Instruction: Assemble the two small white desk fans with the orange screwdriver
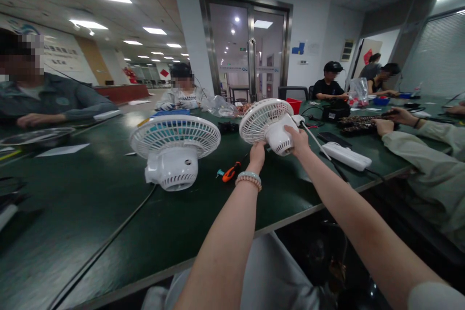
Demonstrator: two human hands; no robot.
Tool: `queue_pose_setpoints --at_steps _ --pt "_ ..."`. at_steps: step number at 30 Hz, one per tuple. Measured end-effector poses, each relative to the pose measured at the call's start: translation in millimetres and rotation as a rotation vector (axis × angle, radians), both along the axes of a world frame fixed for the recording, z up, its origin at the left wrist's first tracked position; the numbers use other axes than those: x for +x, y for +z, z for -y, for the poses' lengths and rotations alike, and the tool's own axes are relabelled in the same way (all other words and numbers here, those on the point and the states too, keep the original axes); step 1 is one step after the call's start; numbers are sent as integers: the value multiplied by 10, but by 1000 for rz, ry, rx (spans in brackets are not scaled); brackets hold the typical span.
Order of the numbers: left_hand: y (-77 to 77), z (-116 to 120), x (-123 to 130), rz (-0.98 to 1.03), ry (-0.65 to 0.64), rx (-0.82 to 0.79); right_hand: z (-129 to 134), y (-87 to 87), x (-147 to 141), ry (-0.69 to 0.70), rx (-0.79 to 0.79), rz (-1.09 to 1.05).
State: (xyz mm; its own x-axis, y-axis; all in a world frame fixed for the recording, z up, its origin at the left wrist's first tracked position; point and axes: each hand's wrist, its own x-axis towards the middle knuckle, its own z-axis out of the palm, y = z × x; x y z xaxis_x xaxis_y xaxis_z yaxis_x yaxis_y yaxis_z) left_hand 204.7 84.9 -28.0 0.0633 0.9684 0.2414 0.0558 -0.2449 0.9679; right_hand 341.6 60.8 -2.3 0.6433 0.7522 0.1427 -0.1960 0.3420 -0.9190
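A white fan [279, 136] is held up over the green table [152, 232], its round grille facing away to the upper left. My right hand [298, 139] grips the right side of its motor housing. Under the grille's lower edge, my left hand [257, 152] is closed on the fan, fingertips partly hidden. A second white fan [174, 164] rests on the table to the left, with a dark cord running from it. Between the two lies an orange and black screwdriver [231, 172], with a small teal piece [220, 173] beside it.
On the right are a white power strip [347, 155], a dark phone [334, 139] and a co-worker's hands [385, 127] near a bundle of thin rods [358, 123]. A red container [293, 105] stands behind the held fan. Papers [62, 150] lie far left. Several people sit around.
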Motion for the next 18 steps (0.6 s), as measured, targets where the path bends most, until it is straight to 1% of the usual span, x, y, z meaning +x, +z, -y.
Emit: queue_pose_setpoints --at_steps 2,4,8,12,16,18 --pt "-25 -28 -3 -54 29 28 26 16 4 -95 -5 78" --pt "-47 -38 3 -79 16 36 52 23 2 -132 -26 165" --pt "-58 -26 27 -131 -28 61 83 25 -10 -139 -76 254" --pt "-29 -14 33 -150 -59 71 102 32 -26 -150 -64 284" --pt "-24 -11 29 -165 -68 67 115 48 -37 -156 -70 269" --pt "-46 -21 28 -178 -70 68 115 56 -35 -156 -42 246"
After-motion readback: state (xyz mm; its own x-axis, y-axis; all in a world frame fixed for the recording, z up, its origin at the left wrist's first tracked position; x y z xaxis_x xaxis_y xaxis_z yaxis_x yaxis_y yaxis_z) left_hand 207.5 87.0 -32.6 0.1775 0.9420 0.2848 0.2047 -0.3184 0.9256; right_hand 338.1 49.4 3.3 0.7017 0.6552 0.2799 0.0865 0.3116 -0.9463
